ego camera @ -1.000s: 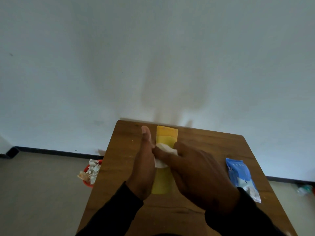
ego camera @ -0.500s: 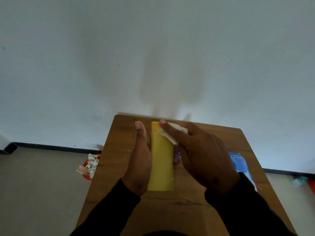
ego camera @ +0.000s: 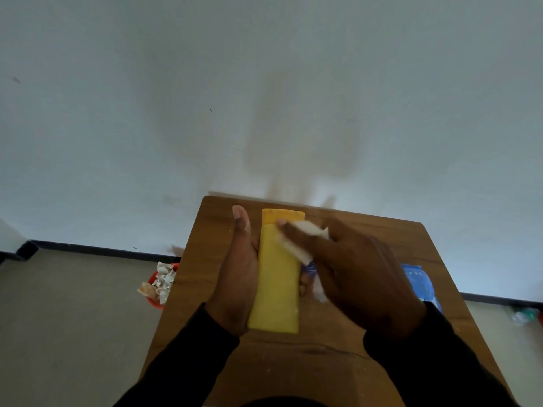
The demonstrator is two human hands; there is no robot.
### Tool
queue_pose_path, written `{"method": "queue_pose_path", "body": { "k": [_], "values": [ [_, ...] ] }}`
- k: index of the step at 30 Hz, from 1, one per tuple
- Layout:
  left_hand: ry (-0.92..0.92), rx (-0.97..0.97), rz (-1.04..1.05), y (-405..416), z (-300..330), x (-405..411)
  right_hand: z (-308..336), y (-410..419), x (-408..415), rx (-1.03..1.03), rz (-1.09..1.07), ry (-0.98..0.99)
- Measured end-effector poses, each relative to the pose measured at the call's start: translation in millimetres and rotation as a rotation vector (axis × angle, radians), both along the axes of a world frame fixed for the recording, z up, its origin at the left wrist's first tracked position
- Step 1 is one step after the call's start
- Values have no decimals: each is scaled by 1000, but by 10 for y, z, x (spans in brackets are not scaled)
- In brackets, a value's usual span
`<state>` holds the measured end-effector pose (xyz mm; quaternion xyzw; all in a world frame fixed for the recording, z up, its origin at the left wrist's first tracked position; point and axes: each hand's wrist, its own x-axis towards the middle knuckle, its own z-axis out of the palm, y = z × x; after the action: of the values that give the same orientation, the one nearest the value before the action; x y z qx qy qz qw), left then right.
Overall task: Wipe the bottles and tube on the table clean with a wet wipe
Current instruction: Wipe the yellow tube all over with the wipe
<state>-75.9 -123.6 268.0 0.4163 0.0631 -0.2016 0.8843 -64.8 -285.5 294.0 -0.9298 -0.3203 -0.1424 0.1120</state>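
Observation:
A long yellow tube (ego camera: pixel 277 277) is held lengthwise over the wooden table (ego camera: pixel 329 362), its crimped end pointing away from me. My left hand (ego camera: pixel 238 274) grips it along its left side, thumb stretched up beside it. My right hand (ego camera: pixel 352 274) holds a white wet wipe (ego camera: pixel 296 239) and presses it on the tube's upper right part. A small purple and white thing (ego camera: pixel 313 274) peeks out between the tube and my right hand; what it is I cannot tell.
A blue wet wipe pack (ego camera: pixel 418 282) lies on the table's right side, partly behind my right wrist. A red bin (ego camera: pixel 160 286) full of crumpled wipes stands on the floor left of the table. A white wall rises just behind the table.
My right hand slid the wipe from the tube's middle up to its far end and now sits a little lower on the upper right. The left hand kept its hold on the tube.

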Motion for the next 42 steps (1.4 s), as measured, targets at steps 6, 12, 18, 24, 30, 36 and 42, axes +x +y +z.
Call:
{"method": "queue_pose_path", "body": {
  "k": [6, 12, 18, 24, 30, 36, 42],
  "values": [
    [2, -18, -68, 15, 58, 10, -26, -3, -56, -50, 109, -17],
    [5, -24, -112, 17, 70, 27, 14, -93, -3, 11, 110, 68],
    [16, -65, -143, 32, 46, 49, 66, -182, 69, 58, 32, 142],
    [26, -64, -136, 12, 22, 74, 49, -215, 39, 73, 48, 171],
    [24, 66, -137, -16, 60, 83, 34, -192, -46, 3, 128, 223],
    [9, 88, -136, -28, -18, 62, 48, -209, -58, -54, 94, 217],
    [-12, 28, -85, -53, -116, 33, 6, -216, 0, 9, -50, 88]
  ]
}}
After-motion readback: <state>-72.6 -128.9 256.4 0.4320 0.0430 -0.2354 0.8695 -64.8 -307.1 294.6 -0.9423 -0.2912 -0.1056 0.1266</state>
